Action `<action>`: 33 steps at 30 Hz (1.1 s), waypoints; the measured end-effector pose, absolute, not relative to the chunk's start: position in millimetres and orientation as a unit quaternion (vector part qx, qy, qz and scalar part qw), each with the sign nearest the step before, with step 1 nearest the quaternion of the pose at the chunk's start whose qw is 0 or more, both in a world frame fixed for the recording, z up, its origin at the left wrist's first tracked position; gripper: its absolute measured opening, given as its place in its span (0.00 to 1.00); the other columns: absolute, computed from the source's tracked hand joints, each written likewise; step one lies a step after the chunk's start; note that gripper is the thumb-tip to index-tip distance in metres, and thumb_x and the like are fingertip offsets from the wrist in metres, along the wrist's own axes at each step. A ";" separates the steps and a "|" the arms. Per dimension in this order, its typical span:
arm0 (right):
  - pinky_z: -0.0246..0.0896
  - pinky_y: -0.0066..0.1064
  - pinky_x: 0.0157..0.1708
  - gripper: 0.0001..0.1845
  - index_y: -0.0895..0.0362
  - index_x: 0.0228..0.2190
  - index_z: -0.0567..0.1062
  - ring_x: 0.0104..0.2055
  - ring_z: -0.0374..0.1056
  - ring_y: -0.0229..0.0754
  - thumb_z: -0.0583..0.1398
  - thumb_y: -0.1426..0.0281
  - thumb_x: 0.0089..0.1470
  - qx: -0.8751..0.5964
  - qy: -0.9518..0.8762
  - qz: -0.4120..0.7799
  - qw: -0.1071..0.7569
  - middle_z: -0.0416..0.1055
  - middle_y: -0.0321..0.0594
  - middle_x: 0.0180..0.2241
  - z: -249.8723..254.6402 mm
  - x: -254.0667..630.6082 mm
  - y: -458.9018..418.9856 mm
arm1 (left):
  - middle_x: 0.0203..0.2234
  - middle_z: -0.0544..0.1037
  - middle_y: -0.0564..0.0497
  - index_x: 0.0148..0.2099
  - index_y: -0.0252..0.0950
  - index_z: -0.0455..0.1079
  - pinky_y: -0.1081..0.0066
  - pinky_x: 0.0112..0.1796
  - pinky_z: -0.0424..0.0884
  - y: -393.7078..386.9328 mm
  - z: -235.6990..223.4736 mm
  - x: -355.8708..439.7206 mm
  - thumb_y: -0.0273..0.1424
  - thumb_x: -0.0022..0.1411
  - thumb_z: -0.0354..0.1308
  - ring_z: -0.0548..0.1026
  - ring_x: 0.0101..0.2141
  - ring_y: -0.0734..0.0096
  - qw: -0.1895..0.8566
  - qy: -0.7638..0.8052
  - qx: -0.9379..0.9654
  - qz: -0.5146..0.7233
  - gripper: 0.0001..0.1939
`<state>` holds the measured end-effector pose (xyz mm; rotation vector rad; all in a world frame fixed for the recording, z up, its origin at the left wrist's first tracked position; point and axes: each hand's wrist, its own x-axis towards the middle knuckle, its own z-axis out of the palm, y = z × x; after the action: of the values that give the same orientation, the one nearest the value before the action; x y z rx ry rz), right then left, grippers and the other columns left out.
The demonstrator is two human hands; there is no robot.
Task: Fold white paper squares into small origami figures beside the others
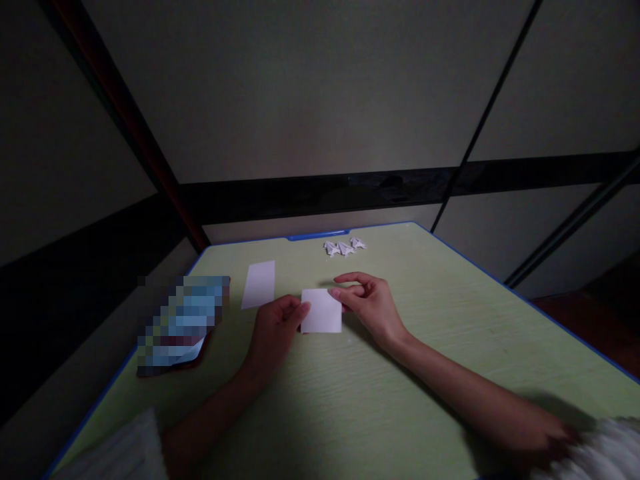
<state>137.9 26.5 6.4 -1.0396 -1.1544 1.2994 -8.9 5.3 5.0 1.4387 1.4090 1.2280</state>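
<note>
A small white square of paper (321, 315) is held up just over the table between both hands. My left hand (275, 330) pinches its left edge, thumb on top and fingers tucked beneath. My right hand (373, 307) grips the upper right corner between thumb and fingers, with the index finger stretched out above the paper. The fingertips under the sheet are partly hidden. Farther back and to the left, a white rectangular sheet of paper (260, 284) lies flat.
Several small folded white paper figures (345, 247) sit in a row near the table's far edge. A blurred-out blue item with a dark red edge (185, 327) lies at the left. The pale green table (450, 313) has a blue rim, with panelled doors (320, 93) behind it.
</note>
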 end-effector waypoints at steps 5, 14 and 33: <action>0.48 0.22 0.15 0.15 0.60 0.14 0.63 0.14 0.52 0.28 0.60 0.63 0.37 -0.412 -0.495 0.595 0.481 0.58 0.29 0.11 0.0 134.7 24.5 | 0.09 0.62 0.60 0.17 0.33 0.61 0.79 0.18 0.55 4.8 5.3 -8.3 0.33 0.46 0.55 0.60 0.14 0.81 0.390 0.544 0.547 0.503 0.12; 0.37 0.23 0.13 0.14 0.59 0.16 0.62 0.14 0.46 0.28 0.56 0.64 0.45 -0.431 -0.573 0.493 0.492 0.53 0.27 0.11 0.9 139.7 25.9 | 0.09 0.69 0.56 0.16 0.34 0.59 0.76 0.20 0.64 -0.5 9.4 -1.1 0.33 0.44 0.57 0.71 0.15 0.74 0.489 0.510 0.540 0.457 0.12; 0.43 0.24 0.18 0.12 0.61 0.20 0.65 0.18 0.51 0.29 0.59 0.64 0.41 -0.374 -0.521 0.558 0.527 0.59 0.31 0.16 3.2 139.5 27.2 | 0.12 0.74 0.51 0.20 0.31 0.65 0.74 0.18 0.65 -3.6 2.9 -3.0 0.30 0.43 0.56 0.71 0.14 0.72 0.585 0.458 0.559 0.369 0.07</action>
<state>139.5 27.2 3.2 -0.8933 -1.2461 1.3331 -3.0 -3.6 2.9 1.3049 1.0679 0.8601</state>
